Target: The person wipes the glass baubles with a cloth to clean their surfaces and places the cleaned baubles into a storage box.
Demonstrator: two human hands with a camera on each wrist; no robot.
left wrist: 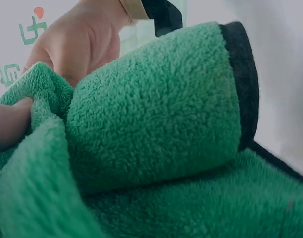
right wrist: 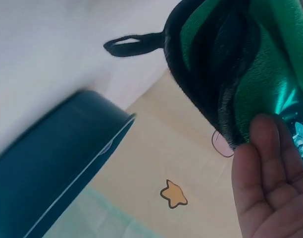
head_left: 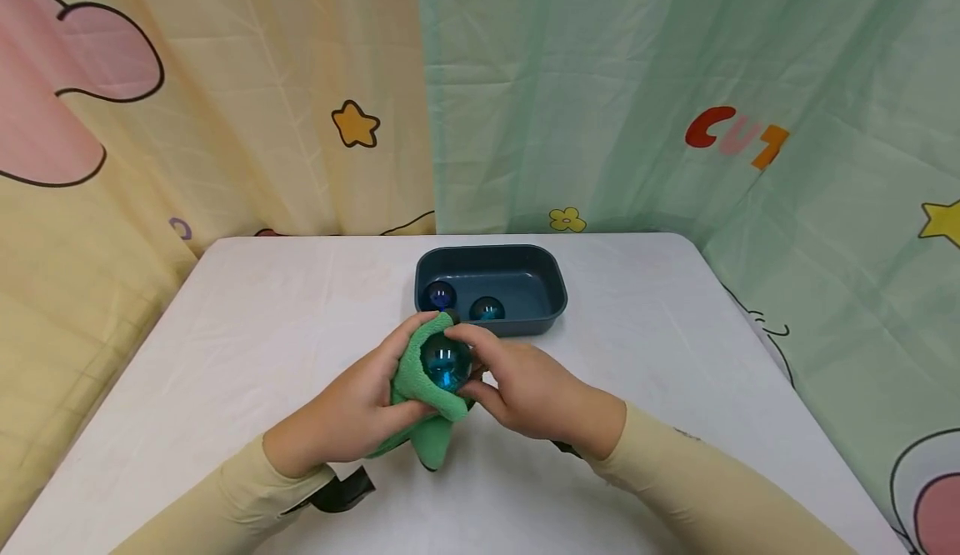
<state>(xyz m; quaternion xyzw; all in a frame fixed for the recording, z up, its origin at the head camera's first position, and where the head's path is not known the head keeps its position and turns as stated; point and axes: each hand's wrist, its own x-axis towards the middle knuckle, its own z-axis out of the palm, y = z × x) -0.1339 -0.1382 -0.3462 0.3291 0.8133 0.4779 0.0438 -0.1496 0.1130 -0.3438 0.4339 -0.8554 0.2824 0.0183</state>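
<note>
A clear blue glass ball sits in a fold of a green towel above the table. My left hand grips the towel from the left, thumb on its near edge. From the right, my right hand holds the ball between thumb and fingers. Up close in the left wrist view, the plush towel is rolled over and edged in black. The right wrist view shows the towel's black hanging loop and the fingers against the green cloth beside the shiny ball.
Just beyond the hands stands a dark blue rectangular tub. Inside it lie a dark blue ball and a teal ball. A white cloth covers the table; printed curtains hang behind it.
</note>
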